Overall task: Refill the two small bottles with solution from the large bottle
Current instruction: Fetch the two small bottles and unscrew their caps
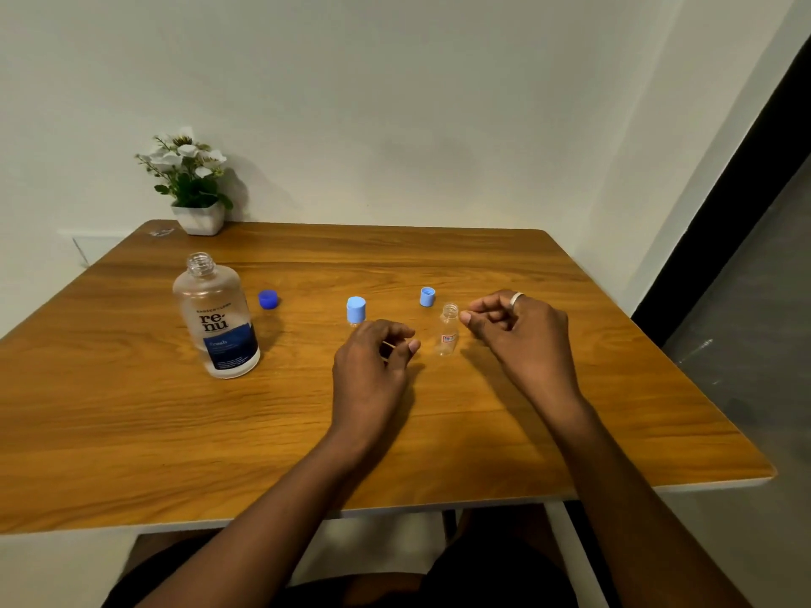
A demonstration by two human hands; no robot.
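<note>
On the wooden surface (439,410) the large bottle (216,315) stands upright with its mouth open — its dark blue cap (268,299) lies just right of it. Further right of the large bottle stands a capped small bottle (356,310), partly hidden by the left hand (373,366), whose fingers (406,344) curl loosely. Beyond that, an uncapped small bottle (447,329) stands between both hands — its light blue cap (427,296) rests just behind. The right hand (518,331) hovers beside it, holding nothing.

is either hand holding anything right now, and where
It cannot be told for the left hand, which hides the capped small bottle's body. The right hand holds nothing, beside the open small bottle.
</note>
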